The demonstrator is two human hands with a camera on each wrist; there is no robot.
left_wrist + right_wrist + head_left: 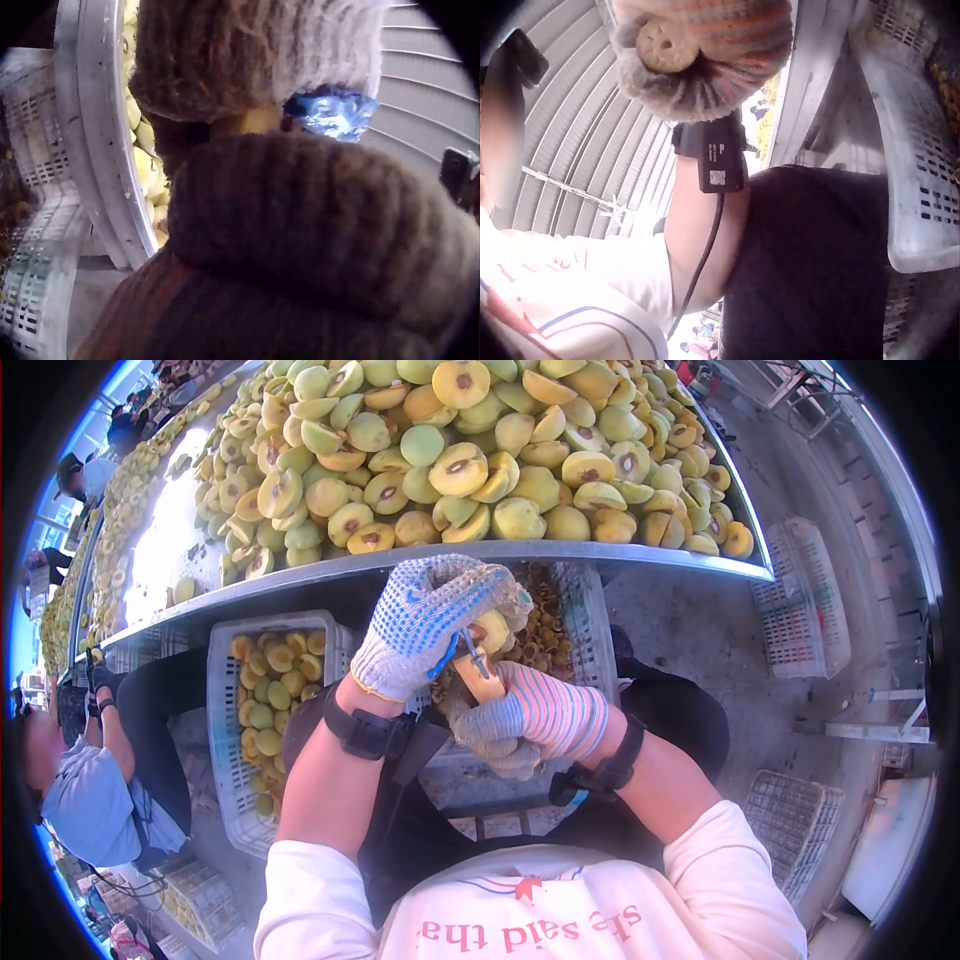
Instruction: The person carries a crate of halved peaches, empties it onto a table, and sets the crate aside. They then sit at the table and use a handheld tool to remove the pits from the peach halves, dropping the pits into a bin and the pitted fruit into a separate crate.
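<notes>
My left hand (pixel 410 620), in a white glove with blue dots, grips a peach-like fruit half (pixel 490 631) just below the table edge. My right hand (pixel 555 710), in a striped glove, holds a pitting tool by its wooden handle (pixel 480 678). The tool's slim metal head (pixel 470 642) meets the fruit, partly hidden by the left fingers. The right wrist view shows the round handle end (pixel 667 46) poking out of the right fist. A sliver of yellow fruit (pixel 259 120) and a shiny blue wrap (pixel 334 114) show between gloved fingers in the left wrist view.
Fruit halves (pixel 460 468) heap on a metal-edged table (pixel 480 555). Below, one crate (pixel 600 630) holds brown scraps; another crate (pixel 222 710) at left holds yellow halves. More crates (pixel 800 600) stand at right. Another person (pixel 95 800) sits at left.
</notes>
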